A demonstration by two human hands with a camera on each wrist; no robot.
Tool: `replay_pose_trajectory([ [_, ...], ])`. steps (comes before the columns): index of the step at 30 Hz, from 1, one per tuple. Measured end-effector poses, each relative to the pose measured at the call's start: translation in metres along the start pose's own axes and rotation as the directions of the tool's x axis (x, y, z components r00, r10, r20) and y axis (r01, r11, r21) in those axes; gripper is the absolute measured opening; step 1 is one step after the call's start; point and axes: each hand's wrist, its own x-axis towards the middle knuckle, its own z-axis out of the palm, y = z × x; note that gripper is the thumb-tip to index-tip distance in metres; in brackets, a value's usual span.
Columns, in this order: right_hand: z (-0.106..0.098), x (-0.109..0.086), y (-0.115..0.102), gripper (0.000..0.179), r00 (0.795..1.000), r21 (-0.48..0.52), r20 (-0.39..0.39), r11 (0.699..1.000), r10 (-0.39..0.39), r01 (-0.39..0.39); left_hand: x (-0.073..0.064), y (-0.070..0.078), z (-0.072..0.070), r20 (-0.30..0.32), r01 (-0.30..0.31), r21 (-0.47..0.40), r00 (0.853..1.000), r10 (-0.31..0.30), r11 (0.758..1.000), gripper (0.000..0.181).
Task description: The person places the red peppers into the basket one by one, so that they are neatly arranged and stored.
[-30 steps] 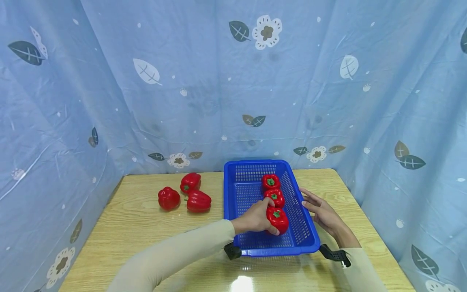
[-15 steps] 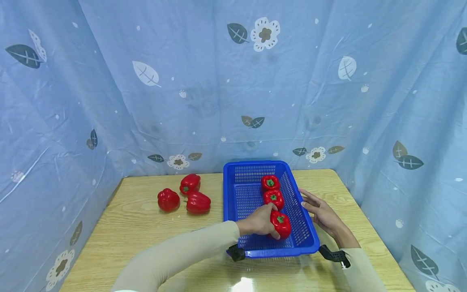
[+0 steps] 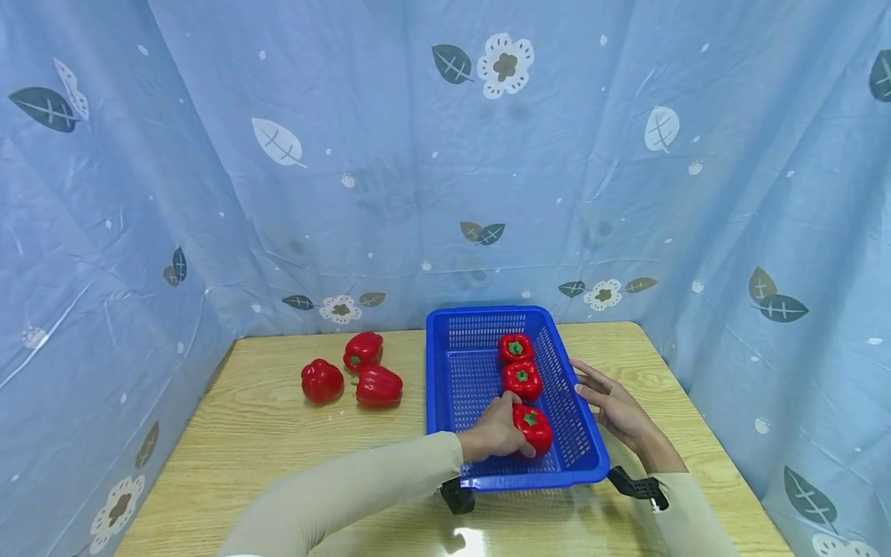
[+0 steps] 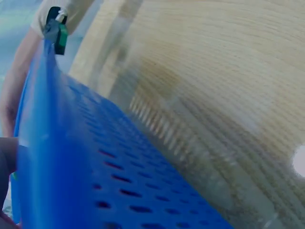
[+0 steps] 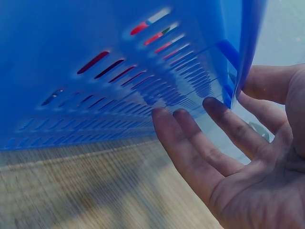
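Observation:
In the head view, a blue plastic basket (image 3: 440,371) stands on the table. A red bell pepper (image 3: 534,430) with a green stem is at its near right part, and my left hand (image 3: 497,430) grips it from the left, thumb on the near side and fingers at the far side. Beyond it, a second bell pepper (image 3: 522,380) and a third bell pepper (image 3: 516,348) line up along the right wall. My right hand (image 3: 616,406) rests at the outside of the right rim, its relaxed fingers (image 5: 190,148) beside the slotted wall in the right wrist view. The basket wall largely hides the left hand's work in the left wrist view.
Left of the basket lie three more bell peppers: a left one (image 3: 322,381), a back one (image 3: 363,351) and a front one (image 3: 379,386). A blue patterned curtain (image 3: 390,186) encloses the wooden table (image 3: 278,464) at the back and sides.
My left hand and the gripped bell pepper have shifted slightly toward me, widening the space to the middle pepper. They moved right, then slightly back left. My right hand stays at the rim.

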Motion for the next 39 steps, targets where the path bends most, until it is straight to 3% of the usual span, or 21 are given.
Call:
replay_pose_trajectory([
  [11,0.002,0.000,-0.002,0.062,1.000,0.006,-0.013,1.000,0.015,-0.015,0.002,-0.007,0.012,-0.069,-0.056,0.012,0.996,0.057,0.998,0.077],
  [19,0.002,-0.001,-0.002,0.062,1.000,0.007,-0.014,1.000,0.013,-0.013,0.000,-0.012,0.012,-0.065,-0.041,0.016,0.997,0.042,0.999,0.080],
  [30,0.002,-0.001,-0.001,0.063,1.000,0.010,-0.006,1.000,0.016,-0.016,-0.006,-0.013,0.004,0.004,-0.023,-0.073,1.000,0.023,0.997,0.084],
  [39,0.002,-0.001,-0.001,0.062,1.000,0.013,-0.005,1.000,0.010,-0.010,-0.015,-0.009,-0.014,-0.003,-0.008,-0.190,1.000,0.007,0.982,0.081],
])
